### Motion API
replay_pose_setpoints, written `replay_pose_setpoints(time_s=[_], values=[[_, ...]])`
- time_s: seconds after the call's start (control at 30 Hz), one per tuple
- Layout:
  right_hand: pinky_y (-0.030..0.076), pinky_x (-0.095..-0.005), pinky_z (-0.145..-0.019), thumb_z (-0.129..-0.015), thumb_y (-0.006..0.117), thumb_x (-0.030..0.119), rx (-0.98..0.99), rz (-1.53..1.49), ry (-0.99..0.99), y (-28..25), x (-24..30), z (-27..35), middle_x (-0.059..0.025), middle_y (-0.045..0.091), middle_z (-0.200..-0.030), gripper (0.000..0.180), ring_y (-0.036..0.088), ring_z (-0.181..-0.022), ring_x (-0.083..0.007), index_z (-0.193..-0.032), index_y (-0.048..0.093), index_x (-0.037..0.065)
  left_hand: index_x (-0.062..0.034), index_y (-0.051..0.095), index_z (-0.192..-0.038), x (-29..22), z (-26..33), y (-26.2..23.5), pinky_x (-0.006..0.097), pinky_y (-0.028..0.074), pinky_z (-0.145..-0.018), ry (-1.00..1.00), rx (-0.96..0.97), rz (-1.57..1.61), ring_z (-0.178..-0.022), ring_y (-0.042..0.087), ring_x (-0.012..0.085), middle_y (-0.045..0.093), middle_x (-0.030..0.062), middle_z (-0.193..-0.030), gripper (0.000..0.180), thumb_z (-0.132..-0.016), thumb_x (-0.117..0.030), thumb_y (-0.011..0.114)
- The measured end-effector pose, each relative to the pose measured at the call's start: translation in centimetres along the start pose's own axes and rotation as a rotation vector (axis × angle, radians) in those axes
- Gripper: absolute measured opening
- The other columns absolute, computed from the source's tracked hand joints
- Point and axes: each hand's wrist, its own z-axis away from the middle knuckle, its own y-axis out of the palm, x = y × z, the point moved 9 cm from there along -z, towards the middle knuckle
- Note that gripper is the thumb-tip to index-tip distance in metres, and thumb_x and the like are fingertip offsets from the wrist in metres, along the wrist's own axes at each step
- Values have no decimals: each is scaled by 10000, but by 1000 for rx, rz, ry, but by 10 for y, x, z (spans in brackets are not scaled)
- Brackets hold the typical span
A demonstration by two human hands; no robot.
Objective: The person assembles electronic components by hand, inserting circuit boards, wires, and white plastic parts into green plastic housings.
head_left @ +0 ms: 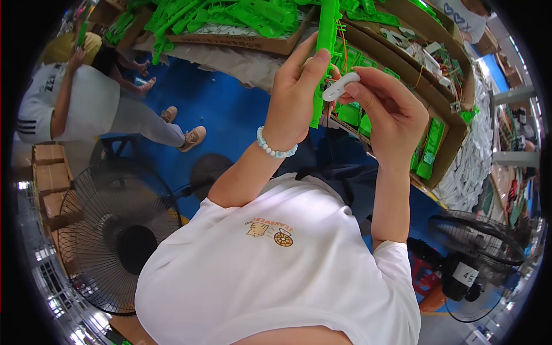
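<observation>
My left hand (296,95) is closed around a long bright green plastic housing (326,34), held upright with its top running out of view. Thin red and yellow wires and small parts show along the housing's right side. Between the thumb and fingers of my right hand (397,109) is a small white oval plastic piece (339,86) with openings in its face. The white piece is close against the housing's right side, near my left fingers; whether the two touch I cannot tell. My left fingertips are partly hidden behind the housing.
A cardboard box heaped with green plastic parts (230,20) stands at the far side. To the right, cardboard trays (443,103) hold green housings and wired parts. Standing fans are at left (123,230) and right (474,253). Another person (75,103) sits at the left.
</observation>
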Motion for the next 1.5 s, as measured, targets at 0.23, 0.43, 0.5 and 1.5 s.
replay_pose_setpoints(time_s=[0.23,0.43,0.5,1.5], values=[[529,-227,-638,-817,661,-20,-37,165,-42,-41,7,6,-97,703,-815,155,673,-694,-122,-966,683,-57,-15,424,-1401,12,-2,37,208,437,-591,134,57,-362,-680,520,43,594,0,-811,505,-987,-289,514],[523,-220,-628,-805,680,16,-104,128,86,-65,-9,6,-93,702,-795,179,666,-675,-113,-968,684,-57,-45,434,-1394,37,-15,45,195,492,-557,182,101,-587,-716,611,55,658,30,-954,451,-1022,-298,428],[527,-223,-628,-806,680,18,-111,96,107,-72,-15,3,-94,700,-789,175,663,-671,-114,-963,683,-60,-43,436,-1390,37,-18,50,196,485,-537,231,101,-556,-689,603,54,655,27,-923,441,-1024,-288,421],[529,-232,-577,-855,644,16,-140,129,91,-105,18,6,-83,657,-769,133,641,-655,-106,-955,601,-61,-34,449,-1376,45,-21,108,188,423,-493,135,198,-339,-666,538,29,616,5,-865,417,-1029,-260,406]])
